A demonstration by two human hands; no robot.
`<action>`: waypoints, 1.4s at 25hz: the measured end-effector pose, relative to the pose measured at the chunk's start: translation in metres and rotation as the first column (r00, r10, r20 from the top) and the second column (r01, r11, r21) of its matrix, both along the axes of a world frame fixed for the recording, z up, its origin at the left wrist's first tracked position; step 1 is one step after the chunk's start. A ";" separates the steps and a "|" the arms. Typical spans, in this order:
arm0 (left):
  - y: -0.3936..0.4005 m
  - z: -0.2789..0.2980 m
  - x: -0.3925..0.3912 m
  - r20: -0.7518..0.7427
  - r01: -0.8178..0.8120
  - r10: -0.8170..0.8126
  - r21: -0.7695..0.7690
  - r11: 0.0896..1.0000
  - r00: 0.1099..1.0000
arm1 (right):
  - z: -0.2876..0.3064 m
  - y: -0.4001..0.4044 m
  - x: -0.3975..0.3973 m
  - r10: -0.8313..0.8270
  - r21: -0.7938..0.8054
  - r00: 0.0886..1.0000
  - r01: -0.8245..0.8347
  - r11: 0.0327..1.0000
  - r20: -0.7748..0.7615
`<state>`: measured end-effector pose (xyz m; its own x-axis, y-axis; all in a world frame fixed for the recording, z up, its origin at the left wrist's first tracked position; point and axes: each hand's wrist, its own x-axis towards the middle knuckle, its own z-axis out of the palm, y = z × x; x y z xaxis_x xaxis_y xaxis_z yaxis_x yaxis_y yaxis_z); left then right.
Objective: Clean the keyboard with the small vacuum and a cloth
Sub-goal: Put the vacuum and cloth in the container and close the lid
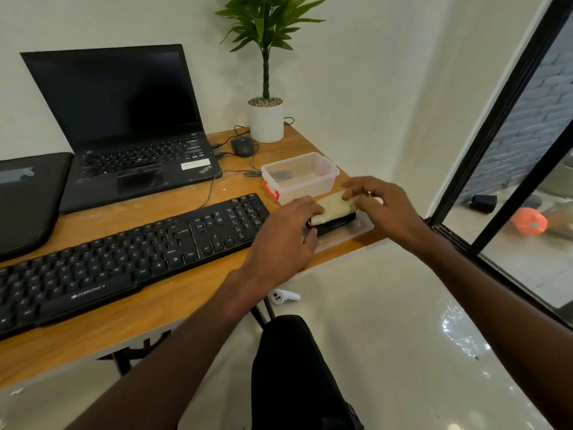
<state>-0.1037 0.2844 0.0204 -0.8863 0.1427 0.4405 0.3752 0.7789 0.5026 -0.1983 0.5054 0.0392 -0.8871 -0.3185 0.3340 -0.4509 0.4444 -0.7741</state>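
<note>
right hand (376,202): fingers curled down over the far end of a folded pale cloth (333,204), pinching it. left hand (285,235): fingers bent over the near end of the same bundle, touching the cloth and the dark object under it; whether it truly grips cannot be told, as the fingertips are hidden.

beneath the cloth lies a black, elongated object (335,223), judged to be the small vacuum; identity not confirmed. it rests on a clear lid (361,229) at the right edge of the surface (173,305). the bundle's long axis runs left to right, rising slightly toward the right hand. both hands are at it, one at each end; neither has to reach.

just behind stands an open clear plastic box (299,176) with red clips, a small dark item inside.

the keyboard (124,256) lies to the left of the hands, its numeric-pad end just beside the left hand, its long axis running away to the left. judgement: the tools must travel leftward; the left hand is the nearer to the keys.

further back: an open laptop (124,128), a mouse (242,146), a potted plant (266,119).
</note>
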 end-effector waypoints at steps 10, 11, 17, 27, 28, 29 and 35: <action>0.005 -0.015 0.013 0.003 -0.032 0.034 -0.256 0.966 0.999 | -0.022 -0.007 0.024 0.175 0.535 0.933 0.022 0.845 -0.314; 0.004 -0.013 0.015 -0.004 -0.037 0.037 -0.238 0.971 0.999 | -0.019 -0.009 0.026 0.153 0.510 0.927 0.046 0.859 -0.343; -0.041 -0.001 0.046 -0.076 -0.219 0.209 -0.149 0.964 0.975 | 0.001 -0.061 0.062 0.063 0.148 0.874 0.010 0.989 -0.481; -0.188 -0.017 0.171 -0.057 -0.649 0.670 -0.320 0.690 0.740 | -0.031 -0.199 0.104 0.226 0.618 0.957 -0.067 0.783 -0.183; -0.194 -0.018 0.179 -0.044 -0.661 0.685 -0.315 0.681 0.727 | -0.033 -0.199 0.104 0.228 0.626 0.955 -0.060 0.777 -0.192; -0.199 -0.019 0.184 -0.031 -0.668 0.696 -0.313 0.675 0.717 | -0.034 -0.201 0.105 0.223 0.629 0.953 -0.047 0.776 -0.203; -0.227 -0.010 0.162 0.060 -0.625 0.665 -0.289 0.725 0.744 | -0.031 -0.228 0.091 0.149 0.619 0.967 0.013 0.786 -0.209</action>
